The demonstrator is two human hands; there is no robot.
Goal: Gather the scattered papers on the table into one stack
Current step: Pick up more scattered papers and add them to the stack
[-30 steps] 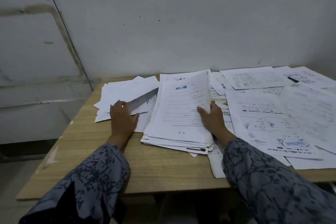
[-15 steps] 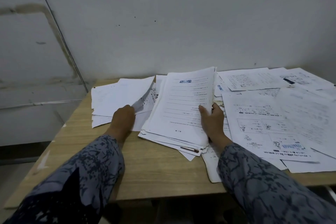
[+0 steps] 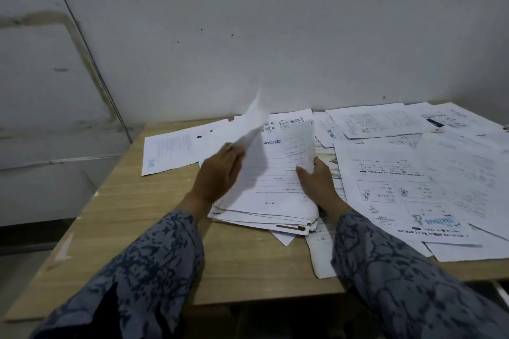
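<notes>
A thick stack of papers (image 3: 278, 187) lies at the middle of the wooden table (image 3: 154, 226), its top sheet stamped APPROVED. My right hand (image 3: 316, 181) grips the stack's right edge, thumb on top. My left hand (image 3: 220, 173) holds a few loose sheets (image 3: 252, 146), lifted and blurred, over the stack's left side. One printed sheet (image 3: 170, 151) still lies flat at the far left. Several scattered papers (image 3: 413, 173) cover the table's right half.
A grey wall (image 3: 275, 36) runs right behind the table. The table's left edge and front edge are near my sleeves. A pen-like brown object (image 3: 290, 227) pokes out of the stack's front edge.
My left hand has closed on the loose sheets at the left, lifted them and swung them right over the stack. My right hand has stayed on the stack's right edge.
</notes>
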